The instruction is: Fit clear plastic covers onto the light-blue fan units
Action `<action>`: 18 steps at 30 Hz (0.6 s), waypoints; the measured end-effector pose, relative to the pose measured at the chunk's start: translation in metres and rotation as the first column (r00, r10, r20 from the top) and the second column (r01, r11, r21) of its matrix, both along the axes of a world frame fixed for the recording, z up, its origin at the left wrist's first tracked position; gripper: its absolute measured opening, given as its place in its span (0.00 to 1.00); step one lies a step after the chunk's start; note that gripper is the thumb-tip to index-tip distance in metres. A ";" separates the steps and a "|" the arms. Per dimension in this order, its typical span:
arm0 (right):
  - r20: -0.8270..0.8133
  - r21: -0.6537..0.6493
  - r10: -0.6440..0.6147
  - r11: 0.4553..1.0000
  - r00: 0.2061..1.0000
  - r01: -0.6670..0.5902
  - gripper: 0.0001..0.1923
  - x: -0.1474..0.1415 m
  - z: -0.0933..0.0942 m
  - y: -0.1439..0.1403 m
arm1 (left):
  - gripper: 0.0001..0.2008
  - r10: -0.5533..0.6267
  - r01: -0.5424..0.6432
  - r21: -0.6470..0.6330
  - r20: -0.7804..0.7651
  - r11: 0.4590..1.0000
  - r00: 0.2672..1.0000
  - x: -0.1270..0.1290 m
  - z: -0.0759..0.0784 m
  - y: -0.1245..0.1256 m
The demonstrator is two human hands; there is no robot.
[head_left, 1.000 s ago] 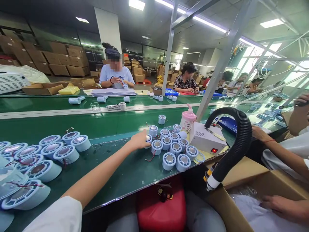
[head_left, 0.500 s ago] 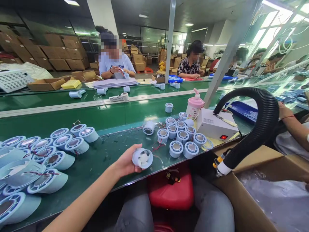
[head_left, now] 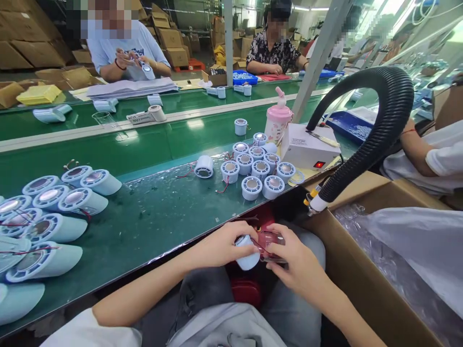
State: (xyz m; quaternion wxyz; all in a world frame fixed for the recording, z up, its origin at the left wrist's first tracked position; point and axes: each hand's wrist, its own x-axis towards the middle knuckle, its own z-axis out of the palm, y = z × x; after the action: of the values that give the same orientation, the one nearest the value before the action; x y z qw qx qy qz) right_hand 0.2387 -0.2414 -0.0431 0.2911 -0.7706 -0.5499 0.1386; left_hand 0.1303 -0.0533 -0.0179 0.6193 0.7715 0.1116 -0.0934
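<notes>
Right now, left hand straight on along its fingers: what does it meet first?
Likely the clear plastic piece in the right hand, just beyond the blue housing in the left hand; whether the two parts touch is unclear.

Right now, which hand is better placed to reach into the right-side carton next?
Right, probably: the right hand is nearer the carton, though holding a clear plastic piece. The left hand is farther, gripping a blue housing.
</notes>
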 end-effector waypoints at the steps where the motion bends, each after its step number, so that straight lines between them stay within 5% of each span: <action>1: -0.092 -0.008 0.006 1.000 0.996 -0.007 0.09 0.001 0.002 -0.003 | 0.10 0.012 -0.021 0.102 0.088 0.995 0.996 0.000 0.000 -0.002; 4: -0.200 0.040 -0.021 0.999 0.980 0.030 0.04 0.000 0.005 -0.012 | 0.17 0.032 -0.082 0.208 0.230 0.975 0.973 -0.002 -0.008 -0.005; 8: 0.094 0.178 -0.060 0.983 0.994 0.042 0.12 0.000 0.002 -0.019 | 0.15 0.029 -0.084 0.226 0.235 0.970 0.972 -0.003 -0.023 -0.006; 11: 0.217 0.113 -0.047 0.993 0.975 0.023 0.14 0.004 -0.001 -0.019 | 0.12 -0.041 -0.014 0.235 0.228 0.972 0.973 -0.002 -0.025 -0.009; 15: 0.032 -0.055 0.031 0.998 0.999 -0.029 0.13 0.011 -0.003 -0.015 | 0.10 -0.100 0.026 0.280 0.255 0.960 0.962 0.001 -0.019 -0.012; 18: -0.180 -0.025 0.003 1.000 0.984 -0.008 0.06 0.012 -0.001 -0.016 | 0.16 -0.061 -0.016 0.254 0.292 0.967 0.954 0.002 -0.021 -0.012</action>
State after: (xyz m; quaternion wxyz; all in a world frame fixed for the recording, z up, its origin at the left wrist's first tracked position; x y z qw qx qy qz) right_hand 0.2511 -0.2570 -0.0437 0.3293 -0.7571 -0.5216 0.2154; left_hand 0.1323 -0.0655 -0.0387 0.5242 0.8508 0.0191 0.0317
